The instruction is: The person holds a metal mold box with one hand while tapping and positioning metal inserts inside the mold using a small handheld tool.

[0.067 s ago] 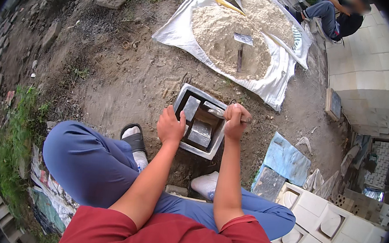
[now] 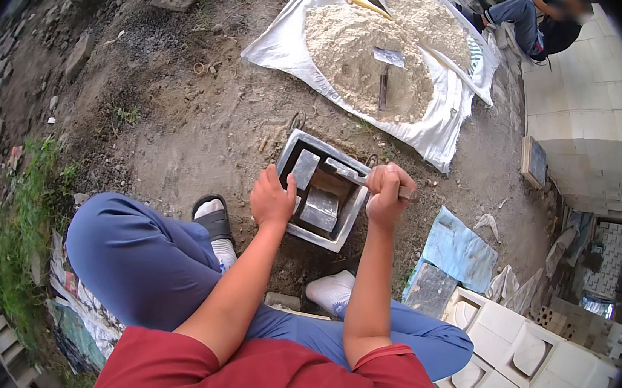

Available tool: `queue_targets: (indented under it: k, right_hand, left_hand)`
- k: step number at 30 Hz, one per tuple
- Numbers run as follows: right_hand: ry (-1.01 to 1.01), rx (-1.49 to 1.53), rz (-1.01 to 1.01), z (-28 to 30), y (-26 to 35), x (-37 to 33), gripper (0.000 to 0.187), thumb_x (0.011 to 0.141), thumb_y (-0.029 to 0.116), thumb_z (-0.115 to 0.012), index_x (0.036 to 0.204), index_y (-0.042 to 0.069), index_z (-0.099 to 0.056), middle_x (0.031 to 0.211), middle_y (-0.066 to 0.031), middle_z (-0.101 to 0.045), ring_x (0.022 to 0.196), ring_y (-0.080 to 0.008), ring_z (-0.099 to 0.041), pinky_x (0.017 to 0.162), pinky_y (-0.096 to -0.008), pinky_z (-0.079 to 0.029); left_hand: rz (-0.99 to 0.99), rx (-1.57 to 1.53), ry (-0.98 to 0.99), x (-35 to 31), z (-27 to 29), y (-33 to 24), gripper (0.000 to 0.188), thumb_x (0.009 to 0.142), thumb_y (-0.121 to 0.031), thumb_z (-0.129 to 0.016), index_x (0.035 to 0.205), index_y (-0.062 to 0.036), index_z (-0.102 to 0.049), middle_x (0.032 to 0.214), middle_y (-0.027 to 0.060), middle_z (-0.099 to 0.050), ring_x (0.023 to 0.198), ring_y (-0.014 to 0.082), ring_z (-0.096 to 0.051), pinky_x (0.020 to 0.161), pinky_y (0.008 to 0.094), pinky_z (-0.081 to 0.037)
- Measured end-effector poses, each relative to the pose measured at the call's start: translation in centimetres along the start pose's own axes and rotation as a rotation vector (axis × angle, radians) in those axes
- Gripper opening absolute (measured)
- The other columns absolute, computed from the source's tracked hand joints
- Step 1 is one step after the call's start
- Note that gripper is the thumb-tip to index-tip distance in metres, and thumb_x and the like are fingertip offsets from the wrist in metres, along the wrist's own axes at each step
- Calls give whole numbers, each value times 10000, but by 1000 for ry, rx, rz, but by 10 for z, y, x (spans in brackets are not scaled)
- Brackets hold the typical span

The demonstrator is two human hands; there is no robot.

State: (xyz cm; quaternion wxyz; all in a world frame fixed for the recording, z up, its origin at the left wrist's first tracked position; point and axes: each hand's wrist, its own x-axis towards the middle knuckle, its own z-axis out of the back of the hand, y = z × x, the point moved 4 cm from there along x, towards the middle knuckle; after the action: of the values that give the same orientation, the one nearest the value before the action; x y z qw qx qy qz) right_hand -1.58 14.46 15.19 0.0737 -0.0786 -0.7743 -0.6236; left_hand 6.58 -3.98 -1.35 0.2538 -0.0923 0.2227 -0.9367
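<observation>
On the ground between my feet sits a square metal mould (image 2: 337,246) with grey metal blocks (image 2: 304,169) inside it. A lower block (image 2: 321,209) stands near the mould's middle. My left hand (image 2: 273,197) lies on the mould's left side, fingers stretched and thumb apart, gripping nothing. Over the right rim, my right hand (image 2: 389,191) is closed round the brown handle of a trowel-like tool (image 2: 407,193). Its pale metal end reaches into the upper right of the mould, and the rest of the grip is hidden by my fingers.
Beyond the mould, pale powder (image 2: 342,46) is heaped on white sacks (image 2: 437,147), with a flat-bladed tool (image 2: 384,80) on it. Cast pale blocks (image 2: 497,338) stand at the lower right beside a blue sheet (image 2: 458,247). Another person (image 2: 530,24) sits at the far right.
My right hand has shifted slightly to the right, drawing the tool with it. The left hand stays on the mould's side.
</observation>
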Motion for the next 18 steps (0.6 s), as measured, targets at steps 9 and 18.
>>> queue_targets:
  k: [9, 18]
  right_hand:
    - [-16, -449, 43, 26, -93, -40, 381, 956, 166, -543, 651, 12, -374, 581, -62, -296, 536, -132, -338, 512, -380, -265]
    - [-89, -215, -18, 29, -46, -18, 407, 975, 156, -555, 635, 22, -376, 573, 20, -362, 545, -82, -346, 516, -334, -272]
  left_hand:
    - [-46, 13, -27, 0, -1, -15, 484, 987, -452, -598, 1260, -53, -566, 1090, 157, -641, 912, 373, -672, 769, 500, -548]
    - [-48, 30, -53, 2, -4, -13, 477, 999, -456, -585, 1248, -49, -572, 1105, 156, -653, 895, 380, -672, 749, 499, -546]
